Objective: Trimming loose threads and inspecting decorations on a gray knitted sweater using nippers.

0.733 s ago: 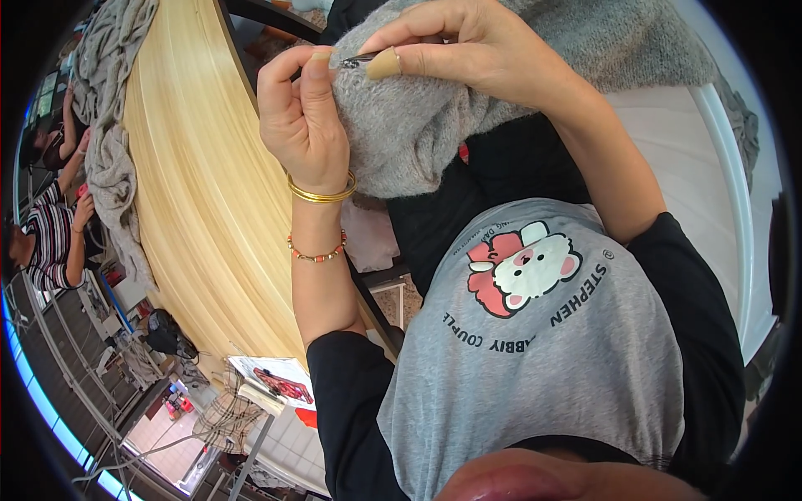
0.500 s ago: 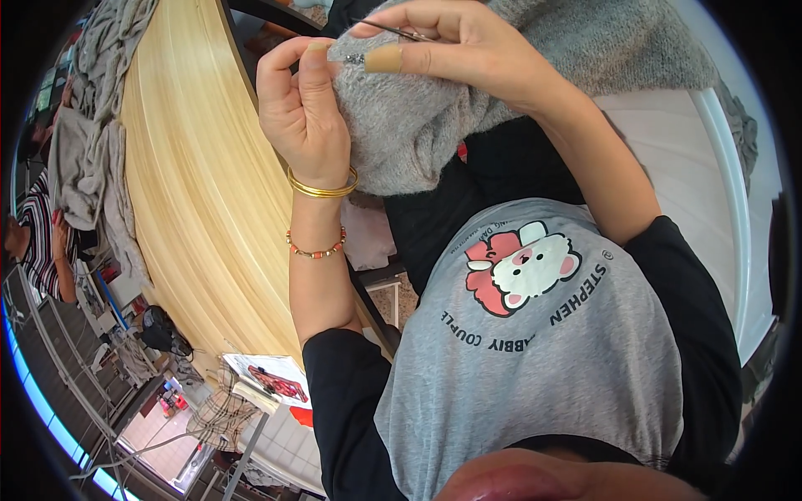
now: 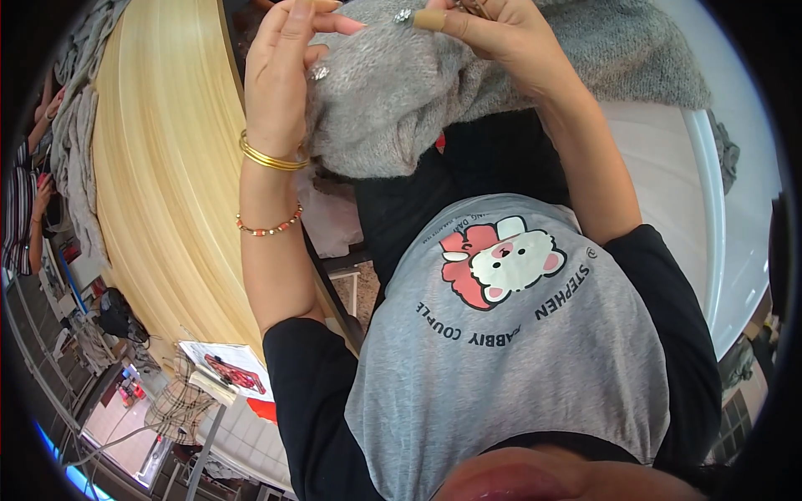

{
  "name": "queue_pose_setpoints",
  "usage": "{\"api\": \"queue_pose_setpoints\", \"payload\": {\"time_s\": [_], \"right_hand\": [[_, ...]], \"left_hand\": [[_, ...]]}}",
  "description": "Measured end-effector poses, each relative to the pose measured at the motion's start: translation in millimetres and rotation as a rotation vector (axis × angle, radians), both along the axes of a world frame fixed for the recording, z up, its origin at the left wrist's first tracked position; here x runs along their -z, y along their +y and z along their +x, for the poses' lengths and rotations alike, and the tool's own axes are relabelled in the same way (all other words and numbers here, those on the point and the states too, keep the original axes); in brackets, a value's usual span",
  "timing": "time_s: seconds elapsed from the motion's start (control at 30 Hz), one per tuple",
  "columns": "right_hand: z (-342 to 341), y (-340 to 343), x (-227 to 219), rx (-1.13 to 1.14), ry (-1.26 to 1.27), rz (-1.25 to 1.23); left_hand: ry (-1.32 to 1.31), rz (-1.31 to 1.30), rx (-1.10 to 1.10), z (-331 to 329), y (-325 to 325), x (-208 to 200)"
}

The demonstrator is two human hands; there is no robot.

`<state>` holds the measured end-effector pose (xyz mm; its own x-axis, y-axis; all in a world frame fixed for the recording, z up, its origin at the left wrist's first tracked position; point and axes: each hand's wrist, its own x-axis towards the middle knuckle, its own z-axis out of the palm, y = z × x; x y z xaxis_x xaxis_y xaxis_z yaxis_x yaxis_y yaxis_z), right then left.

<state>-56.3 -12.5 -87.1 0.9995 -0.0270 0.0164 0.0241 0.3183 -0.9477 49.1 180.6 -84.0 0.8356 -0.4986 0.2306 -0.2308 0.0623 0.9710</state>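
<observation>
A fuzzy grey knitted piece (image 3: 376,100) spreads across my lap and on to the right. My left hand (image 3: 280,79), wearing gold bangles, is at its left side, thumb and a finger pressed together at the picture's top edge. Another finger stretches right over the knit; what the pinch holds cannot be made out. A sparkly silver ornament (image 3: 319,73) shows beside that hand. My right hand (image 3: 518,42) is closed round a slim dark metal tool (image 3: 472,7), mostly hidden by its fingers. Its thumb, wrapped in a tan cover, lies beside a second sparkly ornament (image 3: 403,15).
A wooden tabletop (image 3: 159,167) runs along my left, with grey knitwear (image 3: 79,159) at its far edge. Papers (image 3: 225,367) lie near its close end. On my right is a white surface with a raised rim (image 3: 710,192). Another person (image 3: 25,200) is beyond the table.
My hands have moved apart: the left has gone left, the right a little right and up. The left fingers have come off the spot beside the right thumb. The view has shifted slightly.
</observation>
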Motion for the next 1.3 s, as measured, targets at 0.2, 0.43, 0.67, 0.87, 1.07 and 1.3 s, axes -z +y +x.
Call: {"api": "queue_pose_setpoints", "payload": {"time_s": [0.2, 0.43, 0.67, 0.87, 1.07, 1.3], "right_hand": [[-8, -25, -6, 0.21, 0.126, -0.202], [-14, -17, 22, 0.204, -0.068, -0.356], [-14, -12, 18, 0.157, -0.106, -0.345], [-15, -17, 21, 0.141, -0.079, -0.306], [-11, -10, 14, 0.163, 0.048, -0.133], [-11, -16, 14, 0.251, 0.086, 0.0]], "left_hand": [[0.177, 0.107, 0.272, 14, 10, -8], [0.1, 0.1, 0.357, 0, 3, -12], [-0.052, 0.167, 0.406, -3, 3, -6], [0.036, -0.032, 0.304, 1, 3, -2], [0.189, 0.1, 0.306, 12, 13, 2], [0.293, 0.182, 0.414, 16, 24, -12]]}}
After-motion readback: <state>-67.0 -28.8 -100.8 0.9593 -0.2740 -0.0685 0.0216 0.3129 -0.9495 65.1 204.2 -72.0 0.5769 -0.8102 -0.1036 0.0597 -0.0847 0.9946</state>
